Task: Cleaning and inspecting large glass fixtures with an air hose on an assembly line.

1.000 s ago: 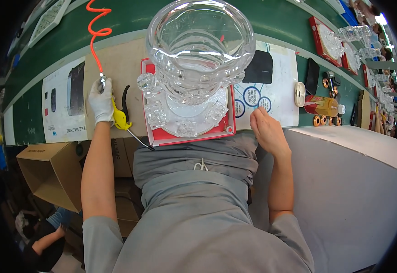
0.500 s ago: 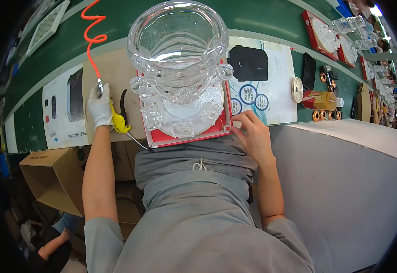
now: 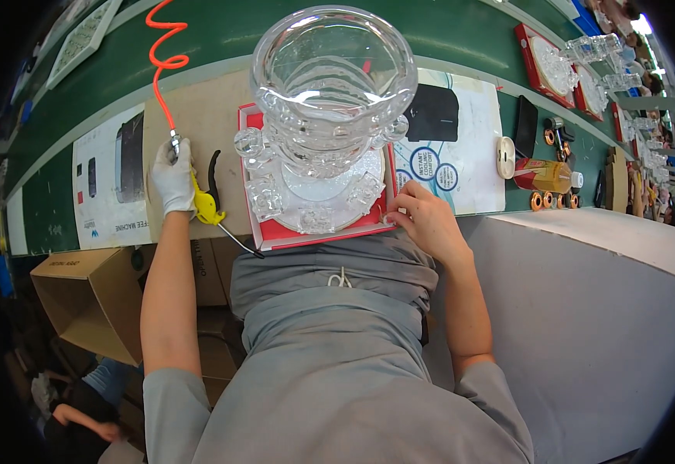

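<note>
A tall clear vessel (image 3: 333, 85) with round knobs on its sides stands on a round, glittering white base (image 3: 329, 193). Several small clear faceted pieces sit around that base, inside a shallow red tray (image 3: 275, 235) at the bench's front edge. On the left, my white-gloved left hand (image 3: 173, 178) is wrapped round a yellow air blow gun (image 3: 207, 207), whose thin nozzle reaches toward the tray's near left corner. Bare, my right hand (image 3: 428, 220) is at the tray's near right corner with thumb and fingers pinched; something small and pale shows there, too small to name.
An orange coiled hose (image 3: 169, 60) runs up from the blow gun. On the right lie a white oval case (image 3: 505, 157), a bottle of yellow liquid (image 3: 542, 175) and several copper-coloured rings (image 3: 537, 201). An open cardboard box (image 3: 86, 301) stands below the bench, near another person's arm (image 3: 82, 417).
The clear vessel's rim has shifted to the right and slightly down. My left hand and the blow gun have moved slightly right. My right hand stays at the tray corner.
</note>
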Demonstrator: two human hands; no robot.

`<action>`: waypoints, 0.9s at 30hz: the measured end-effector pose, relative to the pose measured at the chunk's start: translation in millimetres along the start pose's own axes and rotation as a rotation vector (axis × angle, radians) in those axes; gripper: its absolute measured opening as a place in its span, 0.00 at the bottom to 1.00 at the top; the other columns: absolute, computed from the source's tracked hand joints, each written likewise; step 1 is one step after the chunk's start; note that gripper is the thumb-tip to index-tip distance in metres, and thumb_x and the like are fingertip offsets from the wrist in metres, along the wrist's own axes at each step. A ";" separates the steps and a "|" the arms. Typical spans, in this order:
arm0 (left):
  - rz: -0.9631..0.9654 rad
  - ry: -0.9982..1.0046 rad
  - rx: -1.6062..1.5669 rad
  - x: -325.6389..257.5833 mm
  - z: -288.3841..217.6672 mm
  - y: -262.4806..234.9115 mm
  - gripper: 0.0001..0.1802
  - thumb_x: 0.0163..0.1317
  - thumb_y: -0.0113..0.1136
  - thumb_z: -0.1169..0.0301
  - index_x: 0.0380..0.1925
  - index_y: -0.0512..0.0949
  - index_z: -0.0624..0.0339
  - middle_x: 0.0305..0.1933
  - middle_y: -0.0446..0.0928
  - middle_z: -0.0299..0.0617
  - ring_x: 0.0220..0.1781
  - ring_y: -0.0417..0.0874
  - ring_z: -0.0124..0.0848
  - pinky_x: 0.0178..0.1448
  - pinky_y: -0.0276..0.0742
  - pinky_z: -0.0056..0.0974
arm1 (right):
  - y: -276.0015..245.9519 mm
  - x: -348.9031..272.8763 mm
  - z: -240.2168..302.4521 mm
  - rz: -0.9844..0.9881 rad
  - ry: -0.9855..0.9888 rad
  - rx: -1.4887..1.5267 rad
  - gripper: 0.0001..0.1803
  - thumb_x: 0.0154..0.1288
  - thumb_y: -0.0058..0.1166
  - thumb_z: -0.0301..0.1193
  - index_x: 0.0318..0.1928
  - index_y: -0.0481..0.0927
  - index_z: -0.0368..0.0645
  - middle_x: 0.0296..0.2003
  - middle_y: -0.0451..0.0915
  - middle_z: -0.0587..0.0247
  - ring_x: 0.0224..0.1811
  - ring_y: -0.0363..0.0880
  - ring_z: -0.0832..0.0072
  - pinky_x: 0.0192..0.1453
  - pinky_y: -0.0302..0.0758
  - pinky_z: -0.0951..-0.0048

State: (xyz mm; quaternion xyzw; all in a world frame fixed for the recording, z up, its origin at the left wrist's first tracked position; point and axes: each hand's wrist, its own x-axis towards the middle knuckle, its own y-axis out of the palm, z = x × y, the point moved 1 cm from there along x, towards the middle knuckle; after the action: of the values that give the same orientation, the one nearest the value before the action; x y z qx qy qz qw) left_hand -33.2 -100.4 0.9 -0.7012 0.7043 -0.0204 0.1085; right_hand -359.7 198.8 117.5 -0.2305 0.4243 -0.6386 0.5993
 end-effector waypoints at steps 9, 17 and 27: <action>0.001 0.021 -0.014 0.3 0.0 -1.4 0.11 0.64 0.65 0.67 0.40 0.77 0.60 0.22 0.73 0.29 0.16 0.67 0.17 0.18 0.60 0.27 | -5.0 -12.2 10.4 -0.081 0.003 0.030 0.04 0.61 0.60 0.25 0.38 0.82 0.41 0.38 0.76 0.62 0.37 0.79 0.64 0.41 0.76 0.66; -0.017 0.014 -0.019 -3.7 -6.2 2.6 0.09 0.64 0.65 0.67 0.38 0.77 0.58 0.21 0.72 0.28 0.15 0.66 0.17 0.18 0.60 0.27 | -9.3 -21.4 3.6 -0.222 0.042 -0.056 0.04 0.63 0.59 0.26 0.38 0.81 0.40 0.33 0.79 0.61 0.33 0.80 0.60 0.40 0.76 0.65; 0.007 0.030 -0.039 0.3 0.4 0.8 0.09 0.64 0.65 0.67 0.38 0.76 0.58 0.21 0.72 0.28 0.15 0.65 0.17 0.18 0.59 0.27 | 2.0 -21.3 4.2 -0.197 0.012 0.060 0.06 0.60 0.62 0.27 0.38 0.83 0.43 0.31 0.78 0.63 0.31 0.79 0.65 0.37 0.76 0.68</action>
State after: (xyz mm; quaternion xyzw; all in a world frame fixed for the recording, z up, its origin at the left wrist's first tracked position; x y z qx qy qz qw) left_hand -33.9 -100.6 0.3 -0.7004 0.7085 -0.0170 0.0844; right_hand -351.4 218.3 122.7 -0.2494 0.3839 -0.7080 0.5378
